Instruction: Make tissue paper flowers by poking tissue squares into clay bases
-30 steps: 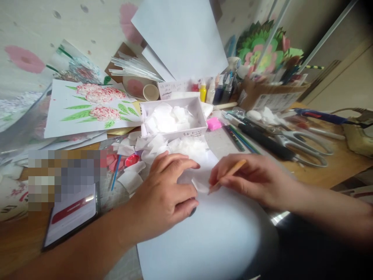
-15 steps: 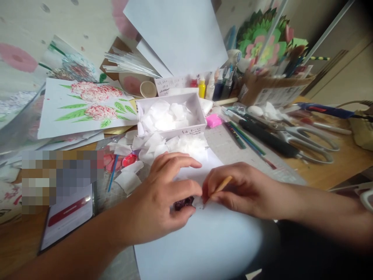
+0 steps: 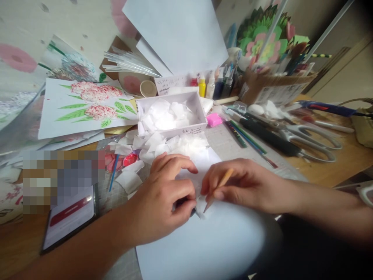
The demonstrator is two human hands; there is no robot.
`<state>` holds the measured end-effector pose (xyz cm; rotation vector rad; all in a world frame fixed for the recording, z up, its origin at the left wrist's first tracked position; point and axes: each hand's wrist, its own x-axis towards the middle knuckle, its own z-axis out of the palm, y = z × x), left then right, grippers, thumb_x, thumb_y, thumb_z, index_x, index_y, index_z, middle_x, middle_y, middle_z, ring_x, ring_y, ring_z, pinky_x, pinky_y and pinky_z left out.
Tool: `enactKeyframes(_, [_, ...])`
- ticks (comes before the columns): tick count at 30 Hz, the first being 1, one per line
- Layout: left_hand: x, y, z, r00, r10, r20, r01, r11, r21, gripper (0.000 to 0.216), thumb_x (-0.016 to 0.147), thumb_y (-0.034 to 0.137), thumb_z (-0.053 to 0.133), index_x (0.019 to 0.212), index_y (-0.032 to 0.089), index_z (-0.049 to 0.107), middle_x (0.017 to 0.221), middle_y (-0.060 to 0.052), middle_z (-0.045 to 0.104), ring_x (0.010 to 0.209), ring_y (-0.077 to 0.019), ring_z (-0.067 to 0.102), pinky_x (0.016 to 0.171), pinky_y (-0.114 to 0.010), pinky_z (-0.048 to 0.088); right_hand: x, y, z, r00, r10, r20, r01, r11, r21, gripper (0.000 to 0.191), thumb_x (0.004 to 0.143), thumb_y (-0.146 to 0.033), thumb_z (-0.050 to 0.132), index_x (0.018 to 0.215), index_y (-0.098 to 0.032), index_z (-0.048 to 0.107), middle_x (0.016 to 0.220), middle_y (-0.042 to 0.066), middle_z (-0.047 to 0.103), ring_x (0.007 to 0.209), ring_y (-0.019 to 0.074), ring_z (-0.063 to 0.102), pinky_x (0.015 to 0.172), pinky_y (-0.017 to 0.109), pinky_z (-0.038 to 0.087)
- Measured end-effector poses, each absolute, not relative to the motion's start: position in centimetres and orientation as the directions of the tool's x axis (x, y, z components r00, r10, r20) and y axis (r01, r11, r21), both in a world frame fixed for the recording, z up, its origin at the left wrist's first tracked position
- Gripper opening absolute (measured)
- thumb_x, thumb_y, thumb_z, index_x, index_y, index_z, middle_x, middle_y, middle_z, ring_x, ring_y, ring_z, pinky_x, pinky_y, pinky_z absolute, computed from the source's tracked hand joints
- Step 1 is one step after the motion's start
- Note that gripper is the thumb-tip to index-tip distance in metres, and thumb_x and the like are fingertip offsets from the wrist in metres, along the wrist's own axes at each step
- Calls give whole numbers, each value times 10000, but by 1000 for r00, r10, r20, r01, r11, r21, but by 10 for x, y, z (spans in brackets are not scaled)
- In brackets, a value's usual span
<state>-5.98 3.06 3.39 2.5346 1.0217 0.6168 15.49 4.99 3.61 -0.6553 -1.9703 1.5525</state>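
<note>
My left hand (image 3: 171,198) is closed, thumb and forefinger curled together round a small dark object (image 3: 192,212) that is mostly hidden. A thin white paper piece (image 3: 201,205) shows right beside those fingertips; whether they grip it I cannot tell. In my right hand (image 3: 236,184) a thin wooden stick (image 3: 224,178) is pinched, slanting down with its pointed dark end at the paper piece. Both hands are over a large white sheet (image 3: 204,245). Just beyond them, loose white paper pieces (image 3: 186,147) lie in front of a white box (image 3: 169,132) filled with more of them.
On the left are a phone (image 3: 70,217), a red paint dish (image 3: 129,159) and a flower painting (image 3: 58,124). To the right lie scissors (image 3: 314,136), a black-handled tool (image 3: 271,138) and pink clay (image 3: 214,119). Paint bottles (image 3: 210,85) stand behind the box.
My left thumb and forefinger have closed together, hiding most of the dark object. The stick has tilted steeper and its tip has shifted slightly down over the white paper piece.
</note>
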Motion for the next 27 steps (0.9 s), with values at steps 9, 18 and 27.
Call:
enactKeyframes(9, [-62,32,31,649,714,265,561,-683,468,171,756,87,522,647,198,592,1068,-45,493,1131,-227,406,965,-413,338,150,51,37,-668,729,148,181,352,-918,96,821,-149,566,726,-155,576,821,55,636,799,149,611,715,278,498])
enactKeyframes(18, [-61,33,29,629,732,263,563,-661,496,164,779,94,515,663,191,578,1067,-38,502,1131,-215,413,953,-390,338,148,52,35,-688,682,248,172,485,-857,95,814,-117,571,723,-139,586,797,69,623,765,151,602,694,280,490])
enactKeyframes(27, [-64,34,31,604,774,189,545,-574,611,124,779,115,508,712,199,569,1092,-31,481,1124,-217,410,966,-389,337,147,52,30,-706,661,256,141,485,-863,229,868,-282,562,740,-105,633,784,95,630,714,130,598,654,248,493])
